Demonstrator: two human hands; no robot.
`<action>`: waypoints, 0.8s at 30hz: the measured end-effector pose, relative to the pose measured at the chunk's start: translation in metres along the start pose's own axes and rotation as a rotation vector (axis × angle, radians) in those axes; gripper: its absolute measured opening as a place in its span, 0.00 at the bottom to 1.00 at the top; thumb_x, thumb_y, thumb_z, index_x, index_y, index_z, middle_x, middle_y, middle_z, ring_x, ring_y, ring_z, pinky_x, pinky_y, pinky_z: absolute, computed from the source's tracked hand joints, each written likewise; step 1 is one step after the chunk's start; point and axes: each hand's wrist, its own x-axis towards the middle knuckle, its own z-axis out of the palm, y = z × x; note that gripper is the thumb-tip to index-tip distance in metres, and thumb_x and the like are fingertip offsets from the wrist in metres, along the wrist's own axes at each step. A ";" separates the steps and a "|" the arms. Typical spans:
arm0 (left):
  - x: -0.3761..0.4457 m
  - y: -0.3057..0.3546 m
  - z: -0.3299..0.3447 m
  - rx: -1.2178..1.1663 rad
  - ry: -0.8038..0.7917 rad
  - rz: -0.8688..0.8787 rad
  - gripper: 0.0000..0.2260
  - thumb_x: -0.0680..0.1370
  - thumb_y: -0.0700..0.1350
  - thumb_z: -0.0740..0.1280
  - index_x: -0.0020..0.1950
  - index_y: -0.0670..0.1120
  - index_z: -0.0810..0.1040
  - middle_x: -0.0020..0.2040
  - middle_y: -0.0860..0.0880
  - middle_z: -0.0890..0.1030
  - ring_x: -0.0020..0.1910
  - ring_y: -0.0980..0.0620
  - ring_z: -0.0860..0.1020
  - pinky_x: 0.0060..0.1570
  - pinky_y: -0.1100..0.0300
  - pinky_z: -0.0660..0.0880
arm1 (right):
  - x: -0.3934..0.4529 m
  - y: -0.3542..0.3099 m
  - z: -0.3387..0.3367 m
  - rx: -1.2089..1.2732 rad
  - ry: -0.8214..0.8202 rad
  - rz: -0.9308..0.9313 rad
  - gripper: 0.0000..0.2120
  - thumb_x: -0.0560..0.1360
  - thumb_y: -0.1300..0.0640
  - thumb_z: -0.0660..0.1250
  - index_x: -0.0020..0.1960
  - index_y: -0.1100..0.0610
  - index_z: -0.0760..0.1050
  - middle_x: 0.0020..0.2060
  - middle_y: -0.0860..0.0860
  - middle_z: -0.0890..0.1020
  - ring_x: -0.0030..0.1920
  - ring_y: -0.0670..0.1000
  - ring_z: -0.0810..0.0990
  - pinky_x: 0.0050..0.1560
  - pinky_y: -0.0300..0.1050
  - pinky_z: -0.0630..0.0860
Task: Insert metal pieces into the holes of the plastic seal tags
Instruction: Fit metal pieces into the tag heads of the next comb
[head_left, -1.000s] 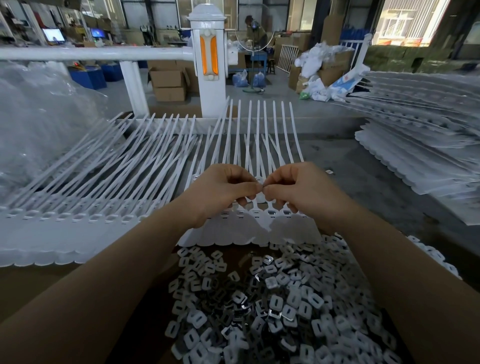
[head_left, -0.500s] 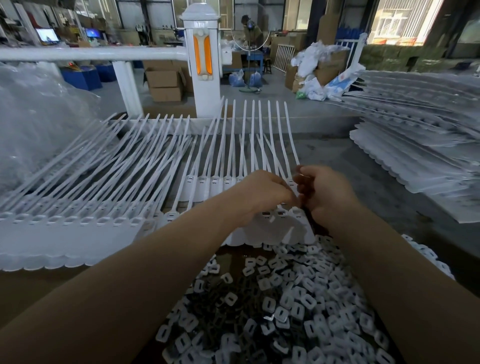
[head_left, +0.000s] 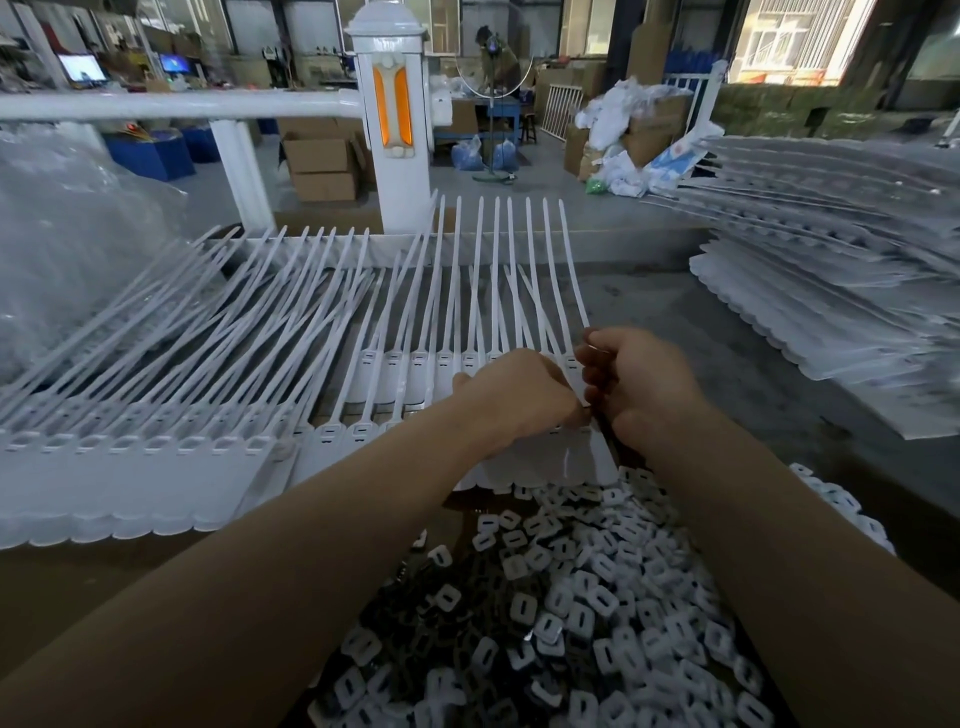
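A strip of white plastic seal tags (head_left: 415, 374) lies in front of me, its long tails fanning away. My left hand (head_left: 511, 397) and my right hand (head_left: 641, 387) meet over the strip's right end, both with curled fingers. The right hand grips the rightmost tag at its head. The left hand's fingertips press at that same tag; whether they pinch a metal piece is hidden. A heap of small metal pieces (head_left: 571, 613) with slotted holes fills the space just below my hands.
More tag strips (head_left: 130, 457) lie overlapped to the left. A tall stack of strips (head_left: 831, 291) sits at the right. A clear plastic bag (head_left: 67, 234) is at far left. A white post (head_left: 395, 114) and rail stand behind the table.
Both hands have shifted from the middle of the strip to its right end and dropped lower onto the tags. The view has swung slightly right with them.
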 end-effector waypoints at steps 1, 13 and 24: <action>0.000 0.001 0.000 0.007 0.001 -0.002 0.07 0.70 0.48 0.75 0.45 0.47 0.84 0.46 0.48 0.82 0.53 0.45 0.79 0.66 0.41 0.68 | 0.000 0.000 0.000 -0.007 -0.001 0.000 0.04 0.75 0.63 0.62 0.47 0.60 0.75 0.31 0.51 0.76 0.28 0.48 0.67 0.29 0.41 0.64; -0.004 -0.004 -0.006 0.232 0.114 0.203 0.06 0.71 0.56 0.75 0.43 0.56 0.84 0.38 0.58 0.80 0.47 0.55 0.78 0.69 0.43 0.60 | 0.003 0.001 -0.001 -0.024 0.003 -0.003 0.05 0.75 0.62 0.63 0.49 0.58 0.76 0.34 0.51 0.77 0.29 0.47 0.69 0.29 0.40 0.68; -0.013 -0.024 -0.012 0.661 0.257 0.701 0.09 0.79 0.56 0.64 0.54 0.63 0.83 0.42 0.58 0.77 0.49 0.55 0.77 0.47 0.57 0.53 | 0.001 0.001 0.000 -0.045 0.006 -0.006 0.04 0.76 0.61 0.63 0.43 0.59 0.76 0.35 0.52 0.76 0.29 0.47 0.69 0.28 0.39 0.67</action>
